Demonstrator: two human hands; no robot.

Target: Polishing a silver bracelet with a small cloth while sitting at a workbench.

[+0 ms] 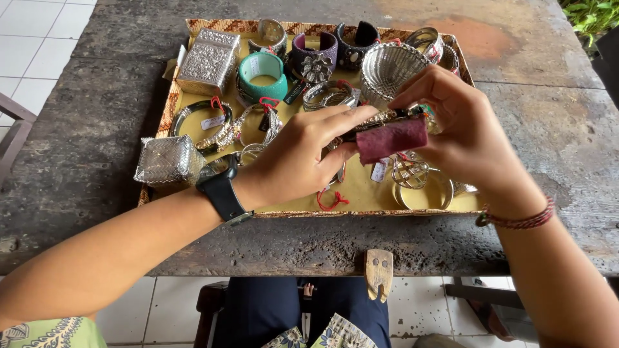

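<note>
Dark, weathered wood forms the table [535,122], and on it lies a shallow tray [361,193] with a patterned rim, crowded with bangles, a teal cuff [263,77] and silver woven boxes (one sits at the tray's left edge). Above the tray, the left hand [296,158] and right hand [461,132] together pinch a slim ornate bracelet [387,117], a small maroon cloth [392,138] pressed against it under the fingers.

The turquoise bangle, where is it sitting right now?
The turquoise bangle stands in the tray, toward its far left part, just right of the silver box and left of the purple cuff with a metal flower, beyond the left hand.
</note>
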